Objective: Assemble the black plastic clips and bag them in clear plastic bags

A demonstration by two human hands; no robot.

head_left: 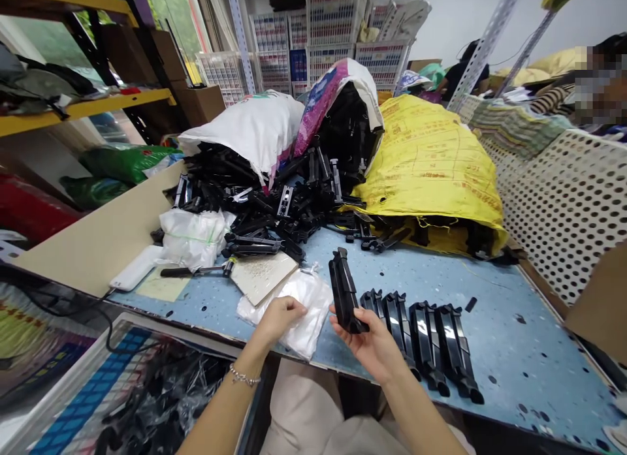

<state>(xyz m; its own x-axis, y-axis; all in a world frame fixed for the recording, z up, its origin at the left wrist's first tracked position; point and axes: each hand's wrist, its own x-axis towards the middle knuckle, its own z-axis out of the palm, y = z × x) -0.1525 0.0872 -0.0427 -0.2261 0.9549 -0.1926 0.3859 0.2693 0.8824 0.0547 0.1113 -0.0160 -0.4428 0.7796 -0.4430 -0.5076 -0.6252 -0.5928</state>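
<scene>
My right hand (365, 341) grips a long black plastic part (344, 292), which looks like a clip or bracket pair, held tilted above the table's front edge. Over a stack of thin clear plastic bags (306, 328) is my left hand (281, 318), its thumb and fingers pressed together. Whether a bag edge is pinched there is hidden. To the right of my right hand, several similar black parts (428, 344) lie side by side in a row on the blue tabletop (499, 331).
Loose black parts (294, 213) are heaped behind, spilling from a white sack (249, 122) and a yellow sack (431, 161). A black-handled tool (196, 271) and a beige board (262, 275) lie left. A crate (117, 331) of bagged parts stands below. A person (467, 70) sits beyond.
</scene>
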